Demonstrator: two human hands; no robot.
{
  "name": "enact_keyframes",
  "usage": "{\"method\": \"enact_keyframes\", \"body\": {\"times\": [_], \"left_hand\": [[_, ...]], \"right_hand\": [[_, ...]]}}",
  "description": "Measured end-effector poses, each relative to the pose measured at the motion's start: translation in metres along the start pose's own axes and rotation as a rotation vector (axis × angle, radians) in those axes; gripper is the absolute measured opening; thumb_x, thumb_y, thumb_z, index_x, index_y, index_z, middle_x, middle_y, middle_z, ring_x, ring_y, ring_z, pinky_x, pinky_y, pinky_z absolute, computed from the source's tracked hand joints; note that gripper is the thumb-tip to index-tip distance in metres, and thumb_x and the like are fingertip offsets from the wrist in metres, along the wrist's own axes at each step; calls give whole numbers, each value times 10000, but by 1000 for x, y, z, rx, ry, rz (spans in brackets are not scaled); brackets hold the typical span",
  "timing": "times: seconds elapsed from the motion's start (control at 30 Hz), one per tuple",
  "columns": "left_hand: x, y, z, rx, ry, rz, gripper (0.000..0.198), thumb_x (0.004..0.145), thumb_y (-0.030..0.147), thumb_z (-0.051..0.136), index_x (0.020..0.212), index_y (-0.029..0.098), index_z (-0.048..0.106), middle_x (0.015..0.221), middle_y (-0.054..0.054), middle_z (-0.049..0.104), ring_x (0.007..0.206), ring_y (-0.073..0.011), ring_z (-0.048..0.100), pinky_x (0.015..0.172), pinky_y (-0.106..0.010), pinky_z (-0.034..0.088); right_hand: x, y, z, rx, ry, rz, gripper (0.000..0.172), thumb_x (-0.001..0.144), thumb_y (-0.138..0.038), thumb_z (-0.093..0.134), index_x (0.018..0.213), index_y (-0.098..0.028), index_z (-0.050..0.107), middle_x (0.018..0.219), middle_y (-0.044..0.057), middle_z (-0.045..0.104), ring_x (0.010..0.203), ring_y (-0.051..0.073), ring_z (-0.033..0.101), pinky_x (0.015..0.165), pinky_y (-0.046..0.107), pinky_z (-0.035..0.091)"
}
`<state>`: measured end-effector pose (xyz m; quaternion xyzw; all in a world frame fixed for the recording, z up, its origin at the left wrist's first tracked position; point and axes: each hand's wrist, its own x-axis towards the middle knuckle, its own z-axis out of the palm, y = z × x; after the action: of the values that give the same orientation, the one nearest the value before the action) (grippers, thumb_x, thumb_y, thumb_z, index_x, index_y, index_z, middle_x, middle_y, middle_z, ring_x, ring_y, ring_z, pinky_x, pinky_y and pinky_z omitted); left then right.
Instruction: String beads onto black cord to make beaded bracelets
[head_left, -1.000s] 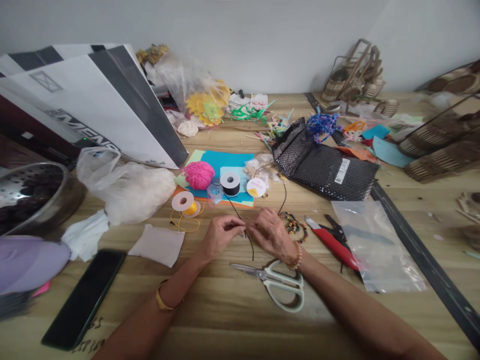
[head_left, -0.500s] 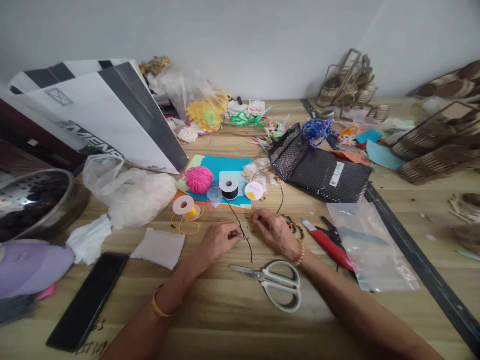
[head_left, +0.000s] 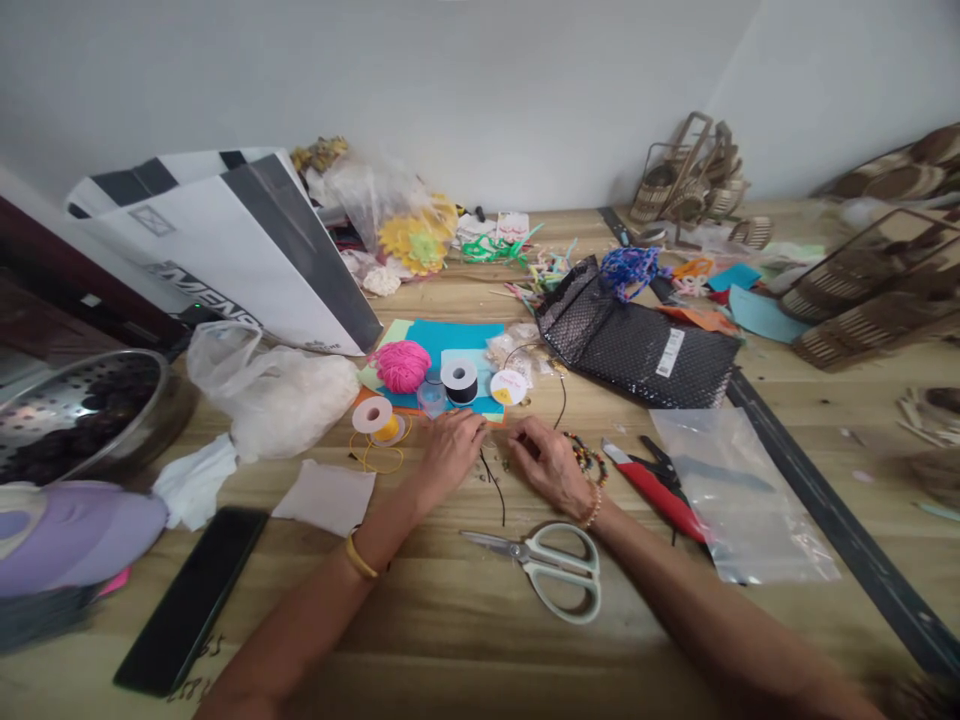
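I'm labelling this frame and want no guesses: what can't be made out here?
Head view only.
Left hand: fingertips hidden under the hand itself.
Right hand: curled palm hides any grip and part of the bracelet.
Bowl: cut off by left edge, contents dark.
Pouch label: too small to read.

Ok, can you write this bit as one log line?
left hand: at thin black cord | right hand: beside colourful bead bracelet | mint-handled scissors: lying nearby
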<state>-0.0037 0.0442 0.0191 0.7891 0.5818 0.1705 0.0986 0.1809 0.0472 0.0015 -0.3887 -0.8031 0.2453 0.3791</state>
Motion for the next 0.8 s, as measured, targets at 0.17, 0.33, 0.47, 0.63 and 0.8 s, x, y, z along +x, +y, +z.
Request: {"method": "enact_keyframes", "body": {"times": [0.17, 0.33, 0.47, 0.63, 0.8], "left_hand": [[3, -5, 7, 23, -7, -9, 208, 919, 182, 467, 819, 158, 648, 868, -106, 662, 860, -242, 608, 774, -333, 436], [3, -8, 6, -7, 11, -37, 133, 888, 166, 513, 852, 166, 641, 874, -100, 674, 873, -245, 624, 758, -324, 450], [2, -10, 2, -76, 69, -100, 139, 843, 125, 563, 952, 181, 627, 863, -68, 690, 837, -218, 639, 747, -306, 469], [2, -13, -2, -41, 60, -110, 159, 842, 117, 559, 973, 168, 635, 890, -79, 699, 876, -221, 642, 787, -321, 476], [3, -11, -5, 9, 21, -95, 124, 866, 132, 537, 936, 146, 639, 920, -102, 695, 893, -234, 629, 781, -329, 464]], "right_hand": [[-1, 1, 1, -9, -3, -2, 86, 885, -190, 486, 816, -196, 538, 731, 33, 605, 669, 173, 567, 633, 276, 440], [-1, 1, 1, -3, -10, -8, 80, 876, -182, 492, 814, -197, 540, 722, 29, 605, 659, 167, 564, 624, 269, 440], [-1, 1, 1, -6, -7, -8, 86, 880, -183, 488, 812, -199, 538, 727, 28, 600, 660, 163, 563, 622, 268, 433], [-1, 0, 1, -1, -17, 3, 86, 870, -166, 493, 801, -193, 536, 721, 22, 585, 655, 158, 547, 617, 262, 420], [-1, -1, 0, -2, -39, 9, 89, 879, -170, 499, 802, -194, 537, 717, 16, 576, 642, 152, 537, 608, 256, 411]]}}
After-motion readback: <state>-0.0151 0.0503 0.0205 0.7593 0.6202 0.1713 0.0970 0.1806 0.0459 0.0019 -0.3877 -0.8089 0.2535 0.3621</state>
